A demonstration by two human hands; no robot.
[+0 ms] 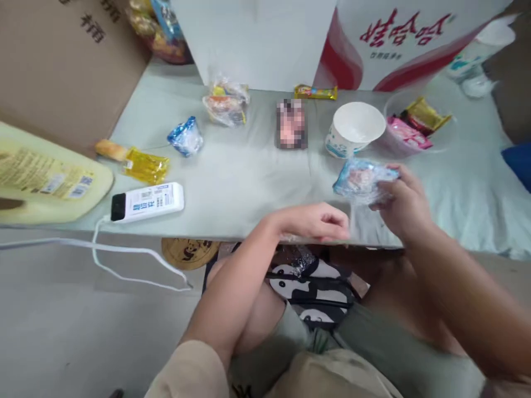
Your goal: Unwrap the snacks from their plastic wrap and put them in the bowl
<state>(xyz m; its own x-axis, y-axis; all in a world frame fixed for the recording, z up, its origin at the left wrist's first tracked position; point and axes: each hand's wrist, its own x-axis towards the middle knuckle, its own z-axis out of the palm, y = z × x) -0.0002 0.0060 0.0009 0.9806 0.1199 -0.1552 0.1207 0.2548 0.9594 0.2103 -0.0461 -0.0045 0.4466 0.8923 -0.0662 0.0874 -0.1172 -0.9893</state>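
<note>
My right hand [400, 202] grips a crinkled snack packet [360, 179] of clear and blue plastic by its right end, just above the table and in front of a white paper cup [352, 138]. At the table's front edge rests my left hand [323, 221], its fingers curled in; whatever may be inside them is hidden. To the right of the cup, a clear plastic bowl [450, 124] holds a gold packet [431, 117] and a pink packet [409, 132].
Blue-and-clear wrapper [185, 136], bagged snack [227, 105], blurred-out item [291, 124] and yellow bar [315, 92] lie across the cloth-covered table [232, 177]. A white power bank [147, 202] with cable, yellow jug [50, 171] and cardboard box [62, 66] stand left; white cartons [257, 44] behind.
</note>
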